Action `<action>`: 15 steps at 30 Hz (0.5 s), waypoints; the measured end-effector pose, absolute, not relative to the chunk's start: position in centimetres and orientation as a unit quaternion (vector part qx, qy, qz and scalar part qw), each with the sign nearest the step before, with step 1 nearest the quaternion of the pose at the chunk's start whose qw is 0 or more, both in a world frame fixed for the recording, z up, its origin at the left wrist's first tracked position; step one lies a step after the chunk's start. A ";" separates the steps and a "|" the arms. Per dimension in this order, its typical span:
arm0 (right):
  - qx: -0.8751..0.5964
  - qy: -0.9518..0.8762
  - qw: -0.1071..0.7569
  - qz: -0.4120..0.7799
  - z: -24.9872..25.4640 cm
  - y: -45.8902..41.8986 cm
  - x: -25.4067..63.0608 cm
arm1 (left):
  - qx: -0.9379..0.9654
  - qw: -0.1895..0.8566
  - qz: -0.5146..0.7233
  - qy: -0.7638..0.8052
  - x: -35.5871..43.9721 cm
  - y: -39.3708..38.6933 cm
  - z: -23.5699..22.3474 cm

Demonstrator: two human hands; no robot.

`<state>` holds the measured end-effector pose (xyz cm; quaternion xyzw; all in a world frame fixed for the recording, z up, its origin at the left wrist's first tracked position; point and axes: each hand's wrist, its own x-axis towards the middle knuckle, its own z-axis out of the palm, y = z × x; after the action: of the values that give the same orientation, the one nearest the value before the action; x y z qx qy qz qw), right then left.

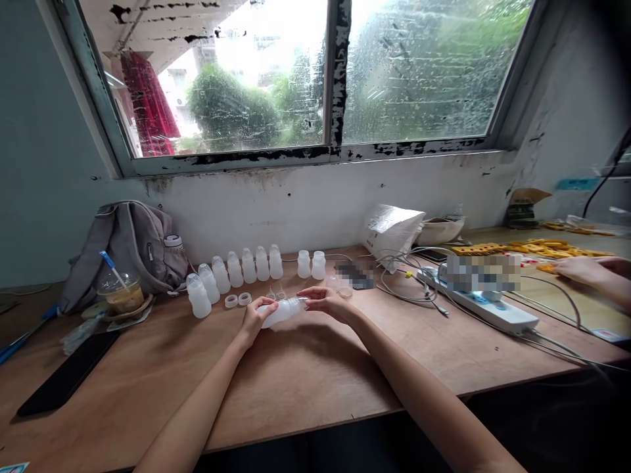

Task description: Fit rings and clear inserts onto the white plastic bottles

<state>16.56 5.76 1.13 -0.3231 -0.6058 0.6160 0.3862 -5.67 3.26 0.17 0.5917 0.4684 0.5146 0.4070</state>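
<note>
A frosted white baby bottle (283, 313) is held on its side just above the wooden table. My left hand (257, 318) is wrapped around its base end on the left. At the top end, the fingers of my right hand (326, 303) close around the clear cap or collar. Two white collar rings (238, 300) lie beyond my left hand, and small clear nipples (276, 293) stand beside them. Several capped bottles (248, 265) stand upright in a curved row behind. To their right are two bottles (311, 265) without domed caps. Some clear round parts (342, 288) lie past my right hand.
A grey backpack (133, 246), an iced drink cup (121, 292) and a black phone (69, 374) occupy the left. Cables and a white power strip (486, 309) lie right, near a white pouch (394, 230). Another person's hand (584, 270) works among yellow pieces (552, 247) at far right.
</note>
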 end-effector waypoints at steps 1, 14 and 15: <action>-0.320 -0.606 0.385 0.619 1.2 5.7 16.5 | 0.595 0.400 0.516 0.469 -5.6 3.2 0.3; -0.293 -0.471 0.355 0.753 -0.9 5.7 14.1 | 0.638 0.379 0.506 0.438 -5.4 3.0 -0.7; -0.291 -0.467 0.352 0.757 -1.1 5.6 13.7 | 0.639 0.378 0.507 0.438 -5.3 2.9 -0.8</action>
<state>13.73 5.65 -1.09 -0.2912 -0.4671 0.7570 0.3520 -5.33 2.93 -0.77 0.6390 0.4381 0.5071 0.3775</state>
